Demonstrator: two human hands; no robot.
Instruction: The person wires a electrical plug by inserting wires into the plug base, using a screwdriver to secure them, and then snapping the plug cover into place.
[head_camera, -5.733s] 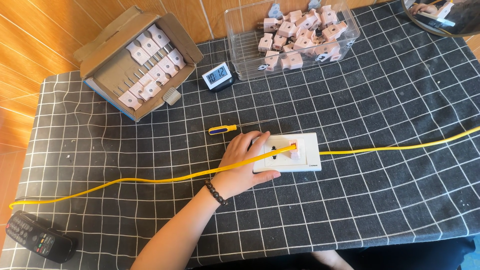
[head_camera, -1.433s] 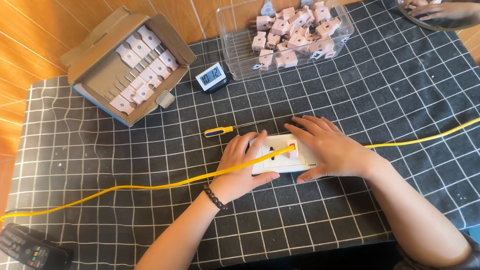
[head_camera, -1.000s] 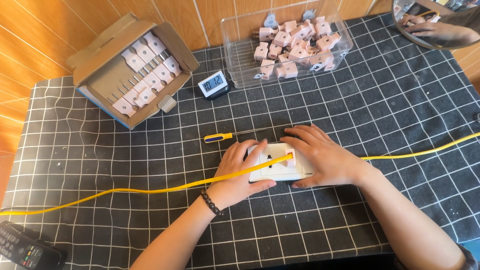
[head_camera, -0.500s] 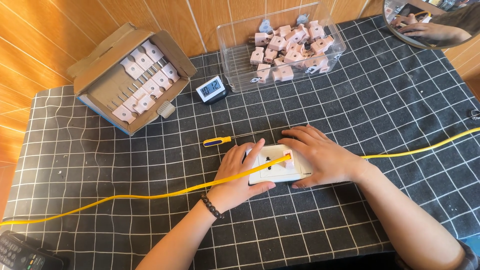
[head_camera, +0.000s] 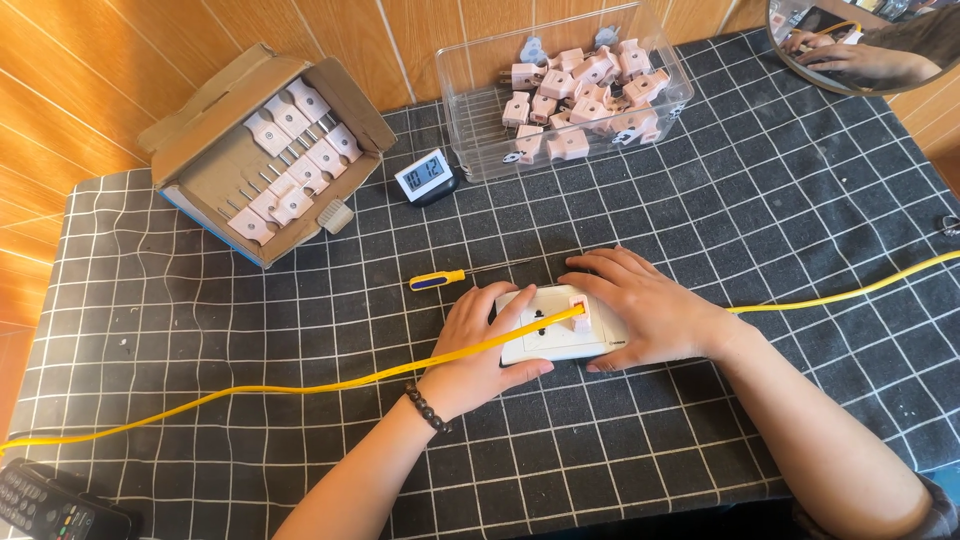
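Socket plate, white, rectangular, plastic (head_camera: 553, 340): it lies flat on the black cloth with a white grid pattern (head_camera: 780, 200), near the middle of the table, and both of your hands rest on it. Your left hand (head_camera: 482, 345) covers its left end with the palm down and the fingers loosely spread; the thumb lies along the front edge. Your right hand (head_camera: 645, 308) covers its right end, fingers extended and close together, pressed flat on the plate. Neither hand pinches anything.

A thin yellow cable (head_camera: 300, 388) crosses the top of the plate. It runs left over your left hand to the table edge, and right from under your right hand to the far edge of the cloth.

A small screwdriver with a yellow and blue handle (head_camera: 438, 280) lies just behind the plate, apart from your fingers. Further back stands a small digital clock with a black base (head_camera: 424, 176). To its left sits an open cardboard box (head_camera: 215, 100) holding rows of pale pink plugs. To its right sits a clear plastic tub (head_camera: 470, 95) with loose plugs of the same kind. A black remote control (head_camera: 50, 505) lies at the front left corner.
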